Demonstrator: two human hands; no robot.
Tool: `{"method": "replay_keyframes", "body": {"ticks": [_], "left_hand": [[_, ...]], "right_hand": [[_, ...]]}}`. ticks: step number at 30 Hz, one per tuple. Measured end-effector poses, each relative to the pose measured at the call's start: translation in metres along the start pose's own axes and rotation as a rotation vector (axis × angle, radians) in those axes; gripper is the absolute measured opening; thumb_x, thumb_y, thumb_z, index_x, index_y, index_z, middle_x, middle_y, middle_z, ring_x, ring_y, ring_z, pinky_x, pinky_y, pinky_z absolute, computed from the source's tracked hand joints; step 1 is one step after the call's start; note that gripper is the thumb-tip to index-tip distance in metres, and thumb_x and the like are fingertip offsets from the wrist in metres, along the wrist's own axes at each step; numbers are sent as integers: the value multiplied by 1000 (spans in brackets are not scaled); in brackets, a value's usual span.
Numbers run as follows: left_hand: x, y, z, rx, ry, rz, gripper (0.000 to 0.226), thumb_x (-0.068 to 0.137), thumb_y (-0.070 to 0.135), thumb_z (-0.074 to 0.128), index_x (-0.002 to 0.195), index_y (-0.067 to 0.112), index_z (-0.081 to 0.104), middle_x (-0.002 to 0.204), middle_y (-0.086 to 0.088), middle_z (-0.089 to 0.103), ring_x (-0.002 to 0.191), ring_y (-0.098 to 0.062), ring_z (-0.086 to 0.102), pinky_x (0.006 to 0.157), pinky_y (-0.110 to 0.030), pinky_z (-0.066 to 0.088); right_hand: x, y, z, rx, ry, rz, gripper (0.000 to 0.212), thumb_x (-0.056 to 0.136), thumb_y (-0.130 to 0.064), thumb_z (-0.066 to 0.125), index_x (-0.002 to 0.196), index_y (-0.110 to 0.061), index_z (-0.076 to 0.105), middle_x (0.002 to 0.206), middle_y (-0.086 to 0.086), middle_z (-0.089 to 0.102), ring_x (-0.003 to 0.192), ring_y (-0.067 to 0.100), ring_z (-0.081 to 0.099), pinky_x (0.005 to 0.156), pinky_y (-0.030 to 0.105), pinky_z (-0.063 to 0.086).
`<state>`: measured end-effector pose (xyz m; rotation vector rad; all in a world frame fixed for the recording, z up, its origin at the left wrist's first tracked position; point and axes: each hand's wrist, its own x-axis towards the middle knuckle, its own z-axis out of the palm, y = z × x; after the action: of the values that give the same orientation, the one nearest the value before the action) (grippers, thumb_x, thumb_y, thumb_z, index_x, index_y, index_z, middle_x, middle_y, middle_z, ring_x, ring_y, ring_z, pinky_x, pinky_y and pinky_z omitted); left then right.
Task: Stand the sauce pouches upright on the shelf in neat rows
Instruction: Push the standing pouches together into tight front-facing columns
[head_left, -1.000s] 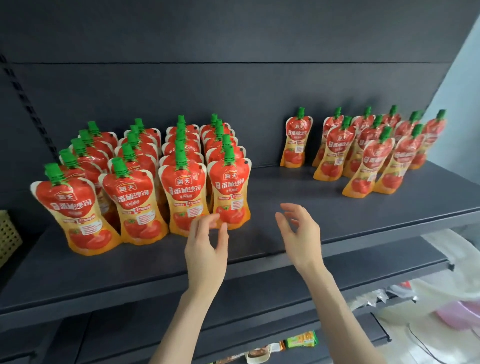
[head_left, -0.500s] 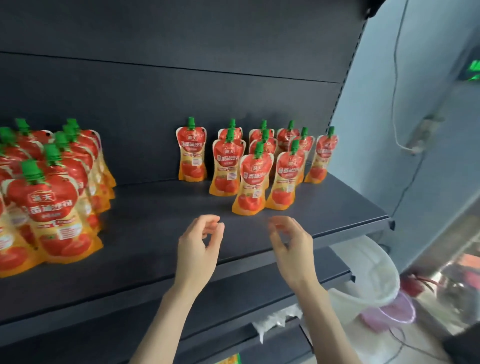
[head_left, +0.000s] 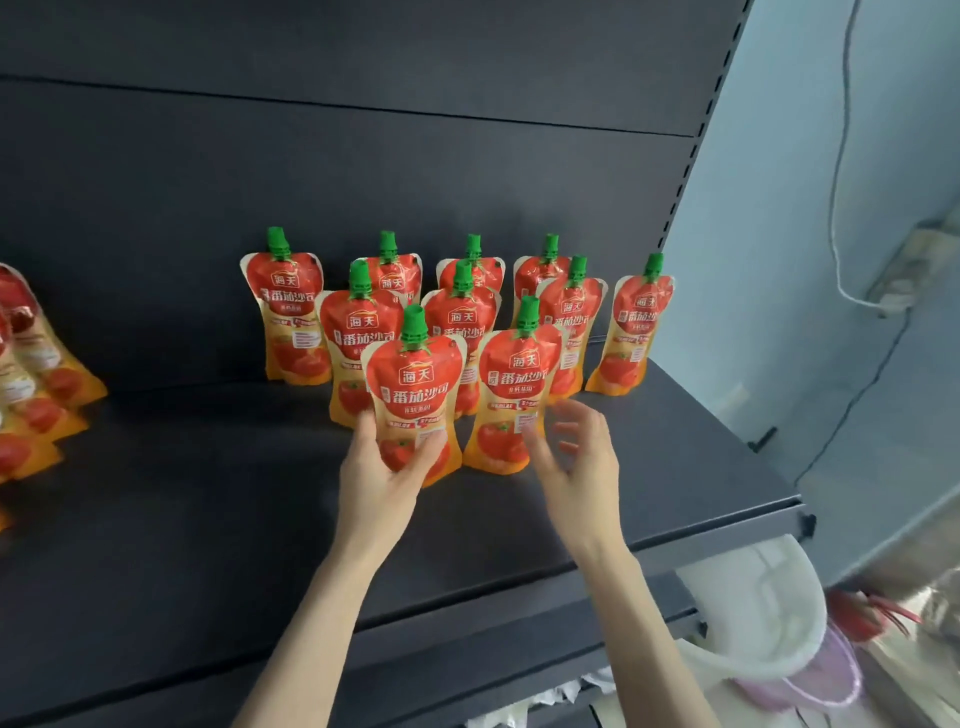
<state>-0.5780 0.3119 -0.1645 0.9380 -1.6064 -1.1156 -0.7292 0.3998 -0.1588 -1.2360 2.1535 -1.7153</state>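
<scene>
Dark shelf (head_left: 208, 519), pale blue wall (head_left: 779, 208) — left hand (head_left: 379, 478) fingers (head_left: 434, 444) hold front pouch (head_left: 415, 379); right hand (head_left: 584, 467) fingers (head_left: 569, 415) wide, blurred.

My shelf (head_left: 208, 519) dark grey, sauce pouches (head_left: 519, 364) red over orange, green caps (head_left: 414, 325), white lettering (head_left: 420, 397), tomato pictures (head_left: 501, 441), wall (head_left: 779, 208) pale blue.

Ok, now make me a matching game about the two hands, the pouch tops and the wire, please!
Things:
1. left hand
2. right hand
3. pouch caps
4. white cable

Matches:
A. green
B. hangs down the blue wall
C. open, holding nothing
D. grips the front pouch

Pairs: 1-D, 2-C, 3-A, 4-B
</scene>
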Motion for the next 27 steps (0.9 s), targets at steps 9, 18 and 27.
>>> {"method": "replay_keyframes", "body": {"ticks": [9,18,27], "left_hand": [[8,-6,14,-22,107,-69,33,76,28,73,107,26,61,96,16,70,93,0,65,77,-18,51],[-38,10,0,-70,306,-120,33,81,31,64,113,30,56,96,22,68,94,3,64,70,-11,51],[-34,5,-88,-53,437,-106,27,86,23,62,112,30,56,100,15,68,95,1,64,70,-11,51]], "right_hand": [[33,30,8,324,-318,105,31,81,-22,72,110,-20,60,104,-1,69,95,8,66,79,23,52],[26,20,22,469,-620,91,17,87,-15,64,104,-16,65,97,-6,74,93,11,68,79,23,54],[2,-31,96,504,-692,56,32,86,-18,67,116,-17,57,107,-3,70,101,12,65,90,37,54]]}}
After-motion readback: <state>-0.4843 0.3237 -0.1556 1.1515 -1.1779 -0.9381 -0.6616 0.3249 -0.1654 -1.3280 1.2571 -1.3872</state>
